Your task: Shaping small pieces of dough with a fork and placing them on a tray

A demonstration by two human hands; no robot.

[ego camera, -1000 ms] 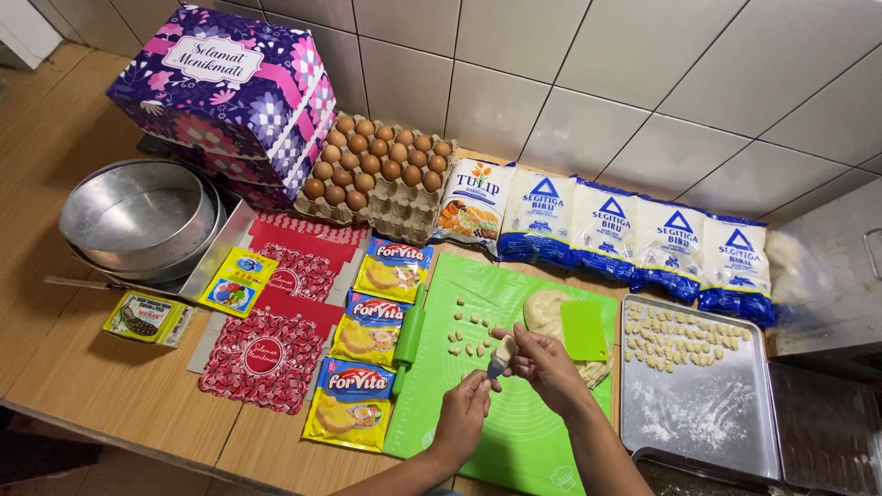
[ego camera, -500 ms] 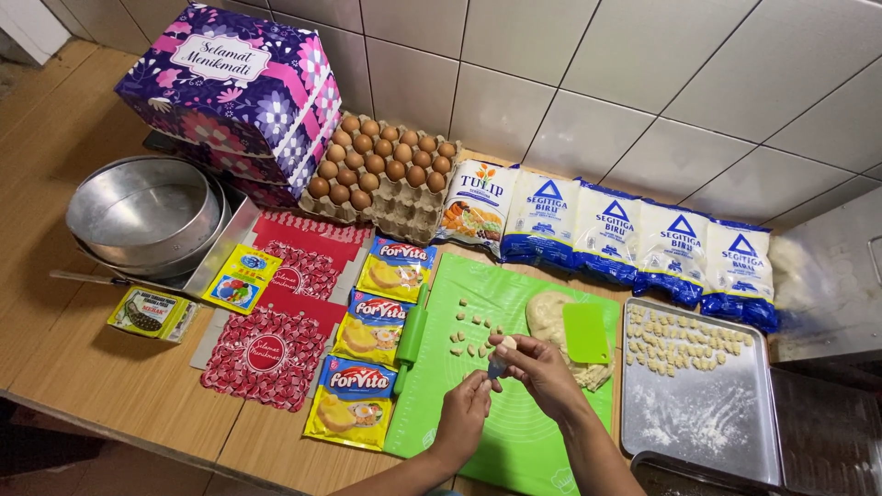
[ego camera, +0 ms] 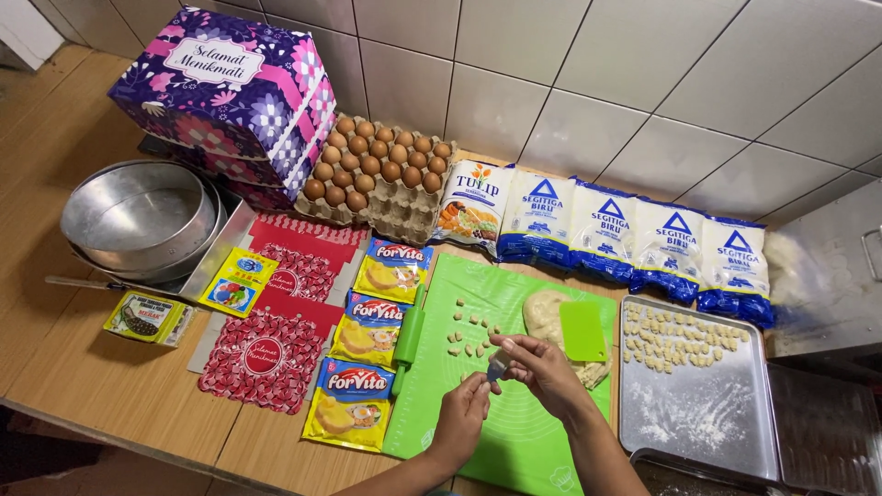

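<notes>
Green mat, purple floral box, brown eggs, red patterned cartons, blue-and-white bags

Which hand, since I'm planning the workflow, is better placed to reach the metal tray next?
Right, probably. The right hand, pinching a small object, is on the side of the metal tray; the left hand lies farther off, over the green mat.

both hands pinch a small dough piece over the green mat.
</notes>
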